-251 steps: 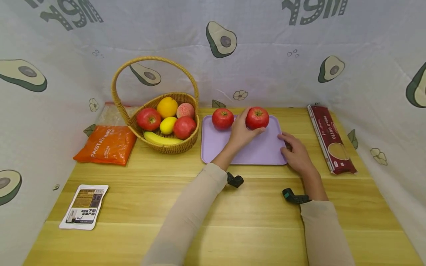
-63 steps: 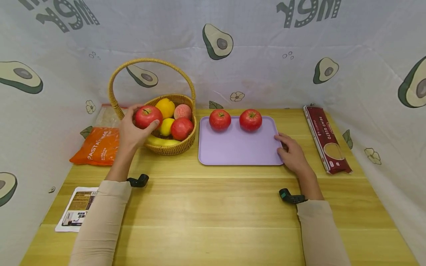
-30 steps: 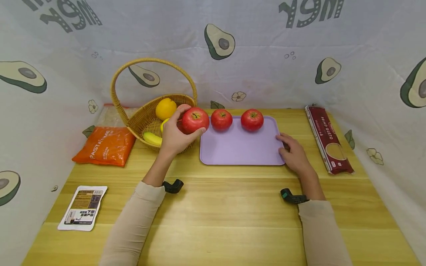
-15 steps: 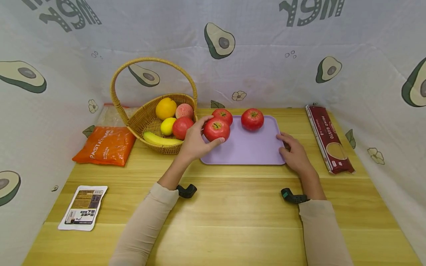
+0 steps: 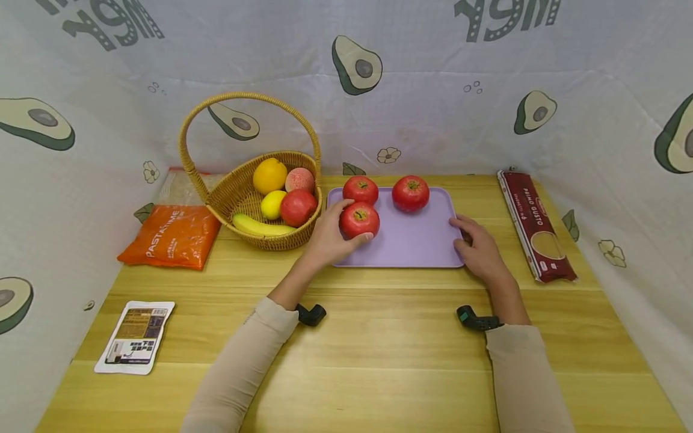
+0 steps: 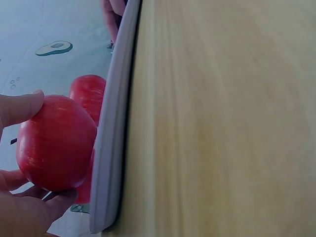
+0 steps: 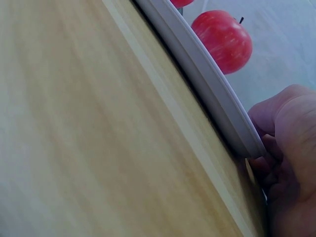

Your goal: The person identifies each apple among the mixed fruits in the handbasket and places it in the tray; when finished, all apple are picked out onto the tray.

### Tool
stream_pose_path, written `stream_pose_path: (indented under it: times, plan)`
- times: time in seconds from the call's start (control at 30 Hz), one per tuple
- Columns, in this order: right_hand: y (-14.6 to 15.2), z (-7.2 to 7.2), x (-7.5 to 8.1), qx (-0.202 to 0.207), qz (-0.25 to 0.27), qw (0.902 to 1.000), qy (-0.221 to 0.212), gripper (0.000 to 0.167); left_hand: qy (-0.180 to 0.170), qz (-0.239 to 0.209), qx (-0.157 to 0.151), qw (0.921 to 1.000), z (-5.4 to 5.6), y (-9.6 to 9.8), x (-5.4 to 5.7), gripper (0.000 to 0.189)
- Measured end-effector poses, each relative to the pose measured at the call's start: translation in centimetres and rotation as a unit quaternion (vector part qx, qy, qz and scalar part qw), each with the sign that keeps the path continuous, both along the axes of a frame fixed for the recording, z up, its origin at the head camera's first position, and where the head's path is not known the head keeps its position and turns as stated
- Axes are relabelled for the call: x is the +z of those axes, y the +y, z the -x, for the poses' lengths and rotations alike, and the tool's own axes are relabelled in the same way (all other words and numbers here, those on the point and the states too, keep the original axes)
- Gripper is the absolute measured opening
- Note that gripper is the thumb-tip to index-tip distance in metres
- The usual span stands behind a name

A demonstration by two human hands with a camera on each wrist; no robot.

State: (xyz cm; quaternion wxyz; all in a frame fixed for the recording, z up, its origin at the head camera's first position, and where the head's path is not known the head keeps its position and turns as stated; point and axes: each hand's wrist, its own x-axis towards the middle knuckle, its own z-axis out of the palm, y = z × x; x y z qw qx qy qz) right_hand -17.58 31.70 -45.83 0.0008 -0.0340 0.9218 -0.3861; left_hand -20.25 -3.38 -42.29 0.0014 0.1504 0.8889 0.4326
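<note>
A red apple [image 5: 360, 220] is pinched in the left hand [image 5: 329, 236] over a lilac tray [image 5: 419, 243] near its left edge, just in front of a second apple [image 5: 360, 189] near the far left corner, while the tray's right edge is gripped by the right hand [image 5: 480, 251].

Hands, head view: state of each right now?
Left hand: closed, holding the front apple.
Right hand: closed, holding the tray's right edge.
</note>
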Motion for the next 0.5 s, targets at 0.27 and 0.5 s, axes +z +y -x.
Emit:
stream_pose_path:
  times: [0.27, 0.5]
  plan:
    - [-0.1, 0.0, 0.1, 0.002, 0.000, 1.0000, 0.000, 0.051, -0.013, 0.009, 0.001, 0.9999, 0.4, -0.1, -0.8, 0.082]
    - [-0.2, 0.1, 0.2, 0.000, -0.002, 1.0000, -0.004, 0.052, -0.046, -0.007, 0.001, 0.9989, 0.5, -0.3, -1.3, 0.083]
